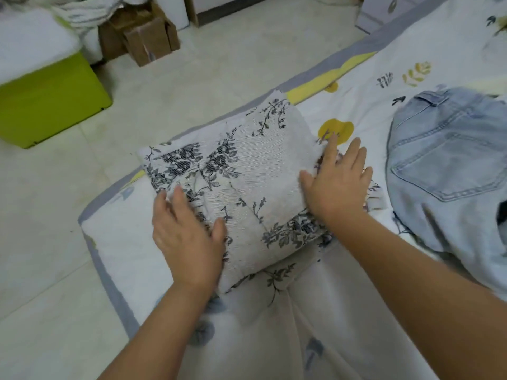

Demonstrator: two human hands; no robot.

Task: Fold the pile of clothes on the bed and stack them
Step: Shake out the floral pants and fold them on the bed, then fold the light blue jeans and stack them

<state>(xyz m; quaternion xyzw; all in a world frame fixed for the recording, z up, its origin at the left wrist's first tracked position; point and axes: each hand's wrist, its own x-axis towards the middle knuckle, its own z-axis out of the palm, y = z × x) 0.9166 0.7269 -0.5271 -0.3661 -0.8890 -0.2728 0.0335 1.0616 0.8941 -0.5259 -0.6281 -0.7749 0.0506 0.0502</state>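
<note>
I saw the folded floral garment (241, 182) lying near the edge of the bed (356, 311), a pale cloth with dark flower sprays, squared into a thick bundle. My left hand (189, 237) lay flat on its near left side, fingers (175, 198) straight and slightly spread, pressing down on the cloth without gripping it. My right hand (340, 182) rested on the bundle's right edge, palm down, its fingers (354, 152) also straight and fanned a little, the tips reaching onto the bedsheet just beside a yellow printed patch. To the right, apart from the bundle, lay a pair of light blue jeans (450, 171), back pocket up, spread loosely on the same sheet. Off the bed, on the tiled floor (219, 58), stood a lime green box (52, 105) at the left and some brown cardboard boxes (145, 37) farther back.
</note>
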